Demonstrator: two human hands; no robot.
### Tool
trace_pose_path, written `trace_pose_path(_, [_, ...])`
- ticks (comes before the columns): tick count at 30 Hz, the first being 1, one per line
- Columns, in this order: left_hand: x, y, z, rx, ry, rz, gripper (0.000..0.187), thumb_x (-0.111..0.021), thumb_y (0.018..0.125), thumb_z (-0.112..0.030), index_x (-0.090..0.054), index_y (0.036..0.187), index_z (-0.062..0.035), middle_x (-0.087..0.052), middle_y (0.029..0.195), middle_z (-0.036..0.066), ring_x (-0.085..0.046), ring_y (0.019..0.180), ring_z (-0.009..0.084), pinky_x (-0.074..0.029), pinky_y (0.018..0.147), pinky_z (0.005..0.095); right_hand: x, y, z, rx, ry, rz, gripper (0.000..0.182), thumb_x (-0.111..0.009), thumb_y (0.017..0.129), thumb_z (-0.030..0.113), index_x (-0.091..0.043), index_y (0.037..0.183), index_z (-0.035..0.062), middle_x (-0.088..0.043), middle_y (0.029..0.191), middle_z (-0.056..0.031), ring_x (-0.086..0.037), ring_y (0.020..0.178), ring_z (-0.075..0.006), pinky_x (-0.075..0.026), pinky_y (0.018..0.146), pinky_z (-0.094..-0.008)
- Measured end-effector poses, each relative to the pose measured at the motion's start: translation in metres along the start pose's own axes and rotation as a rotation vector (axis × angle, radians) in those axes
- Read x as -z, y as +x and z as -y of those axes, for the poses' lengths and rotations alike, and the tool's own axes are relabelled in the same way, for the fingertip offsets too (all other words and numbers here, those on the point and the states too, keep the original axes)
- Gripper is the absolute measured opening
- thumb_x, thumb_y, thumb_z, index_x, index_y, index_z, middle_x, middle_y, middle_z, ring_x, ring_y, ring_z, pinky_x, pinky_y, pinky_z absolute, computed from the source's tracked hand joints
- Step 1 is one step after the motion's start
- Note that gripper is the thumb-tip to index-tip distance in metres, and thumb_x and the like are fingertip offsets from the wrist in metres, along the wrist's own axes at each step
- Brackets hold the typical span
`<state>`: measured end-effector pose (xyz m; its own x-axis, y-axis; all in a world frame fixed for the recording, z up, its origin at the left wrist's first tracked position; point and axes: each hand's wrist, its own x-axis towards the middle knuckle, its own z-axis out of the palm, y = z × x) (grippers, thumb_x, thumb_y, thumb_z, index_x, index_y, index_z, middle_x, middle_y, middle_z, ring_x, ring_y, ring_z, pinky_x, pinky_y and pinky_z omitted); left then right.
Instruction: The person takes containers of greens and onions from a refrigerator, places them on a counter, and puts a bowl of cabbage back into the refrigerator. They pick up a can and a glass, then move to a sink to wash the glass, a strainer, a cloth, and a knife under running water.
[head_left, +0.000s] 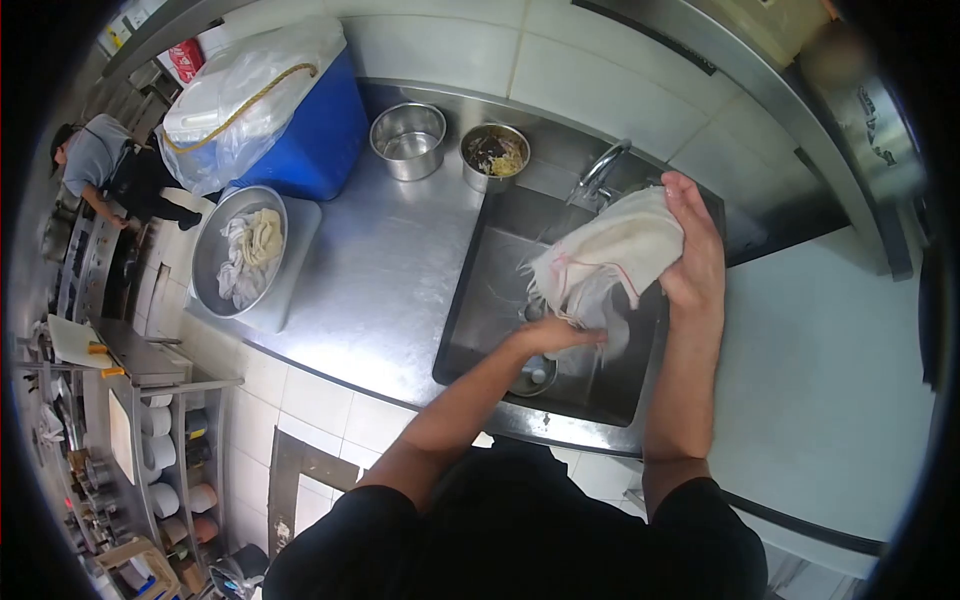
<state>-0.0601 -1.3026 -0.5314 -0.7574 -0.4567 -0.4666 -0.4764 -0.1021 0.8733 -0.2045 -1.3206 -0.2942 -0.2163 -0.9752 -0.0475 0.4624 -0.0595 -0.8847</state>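
Note:
A white cloth (610, 245) with a pinkish-red stripe and frayed edges hangs over the sink (480, 345). My right hand (697, 250) grips its right side, with the fingers pointing up behind the fabric. Below the cloth, my left hand (560, 335) reaches in from the left with its fingers stretched out, close under the fringe. Thin whitish fabric shows just past its fingertips. The chrome faucet (602, 172) rises at the back of the sink, beside the cloth. Partly behind my left hand, a round metal piece (535, 375) lies at the sink bottom.
On the steel counter (390, 270) stand an empty metal pot (408, 143), a pot with food scraps (495, 155) and a metal bowl of cloths (205, 265). A blue cooler (325, 135) sits behind. A white surface (820, 380) lies right. Far left, a person (110, 165) stands at a stove.

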Motion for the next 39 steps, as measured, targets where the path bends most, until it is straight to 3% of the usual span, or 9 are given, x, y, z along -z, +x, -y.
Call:
trace_pose_path(5, [-0.016,0.023,0.086,-0.269,-0.052,-0.206,0.056,-0.08,0.08,-0.049,-0.073,0.113,-0.0039,-0.074,0.11,0.017,-0.069,0.103,0.0286,-0.051,0.091,0.0387,0.018,0.002,0.005,0.023,-0.01,-0.018,0.025,-0.059,0.102,0.016,-0.059,0.124,0.0044,-0.062,0.105,-0.0042,-0.064,0.1,-0.0155,-0.053,0.084,-0.0302])
trace_pose_path(8, [0.02,-0.026,0.114,-0.142,-0.055,-0.106,0.045,-0.078,0.086,-0.037,-0.07,0.119,-0.0074,-0.074,0.107,0.011,-0.068,0.099,0.0205,-0.052,0.088,0.0345,0.036,-0.007,0.007,0.462,-0.601,-0.111,0.041,-0.058,0.101,0.016,-0.053,0.139,0.0009,-0.064,0.121,-0.0078,-0.062,0.114,-0.0186,-0.052,0.095,-0.031])
trace_pose_path(11, [0.075,-0.106,0.105,0.025,-0.055,-0.286,0.045,-0.074,0.084,-0.031,-0.068,0.118,-0.0032,-0.074,0.099,0.016,-0.069,0.093,0.0247,-0.052,0.086,0.0381,0.064,-0.007,0.021,0.345,-0.58,-0.019,0.051,-0.052,0.103,0.025,-0.047,0.147,0.0014,-0.06,0.131,-0.0154,-0.063,0.116,-0.0262,-0.054,0.097,-0.0382])
trace_pose_path(18, [0.212,-0.309,0.076,0.182,-0.127,-1.071,0.045,-0.073,0.085,-0.033,-0.067,0.123,-0.0095,-0.071,0.095,0.012,-0.066,0.084,0.0196,-0.054,0.074,0.0348,0.057,0.0,0.096,0.321,-0.27,-0.407,0.052,-0.047,0.106,0.029,-0.042,0.153,0.0068,-0.059,0.13,-0.0184,-0.063,0.113,-0.0331,-0.054,0.1,-0.0501])
trace_pose_path(22, [0.313,-0.389,0.076,-0.002,-0.118,-1.442,0.043,-0.072,0.089,-0.028,-0.066,0.121,0.0,-0.072,0.098,0.009,-0.067,0.083,0.0189,-0.054,0.073,0.0325,0.08,0.011,0.076,0.186,-0.039,-0.252,0.051,-0.048,0.105,0.03,-0.046,0.152,0.0111,-0.057,0.134,-0.0164,-0.06,0.117,-0.034,-0.052,0.101,-0.0502])
trace_pose_path(27, [0.414,-0.419,0.083,0.006,-0.088,-1.443,0.038,-0.073,0.087,-0.026,-0.071,0.115,-0.0014,-0.075,0.103,0.012,-0.071,0.084,0.0231,-0.056,0.078,0.0355,0.103,0.039,-0.001,-0.14,0.036,-0.145,0.045,-0.054,0.105,0.033,-0.052,0.145,0.0128,-0.06,0.129,-0.0112,-0.062,0.113,-0.0301,-0.052,0.098,-0.0481])
trace_pose_path(32, [0.466,-0.391,0.191,0.624,0.506,-1.445,0.043,-0.063,0.09,-0.037,-0.072,0.118,-0.0055,-0.072,0.109,0.024,-0.072,0.104,0.0322,-0.054,0.093,0.0449,0.093,0.036,-0.052,-0.061,-0.038,-0.262,0.037,-0.057,0.104,0.032,-0.058,0.132,0.0073,-0.065,0.112,-0.0123,-0.065,0.105,-0.0277,-0.054,0.092,-0.0451])
trace_pose_path(36, [0.465,-0.35,0.294,1.059,0.506,-1.052,0.055,-0.05,0.094,-0.039,-0.057,0.143,-0.0146,-0.042,0.158,0.014,-0.046,0.142,0.0352,-0.04,0.114,0.0497,0.137,0.054,-0.083,-0.158,-0.192,-0.165,0.037,-0.056,0.104,0.029,-0.056,0.136,0.0097,-0.065,0.113,-0.0101,-0.065,0.107,-0.0246,-0.053,0.094,-0.0418])
trace_pose_path(39, [0.463,-0.327,0.388,1.009,0.656,-0.857,0.065,-0.043,0.097,-0.047,-0.04,0.156,-0.0185,-0.02,0.169,0.01,-0.024,0.153,0.0393,-0.028,0.122,0.0528,0.157,0.064,-0.111,-0.208,-0.031,-0.23,0.033,-0.06,0.101,0.021,-0.059,0.132,0.0069,-0.061,0.123,-0.0079,-0.06,0.117,-0.0252,-0.051,0.1,-0.0416])
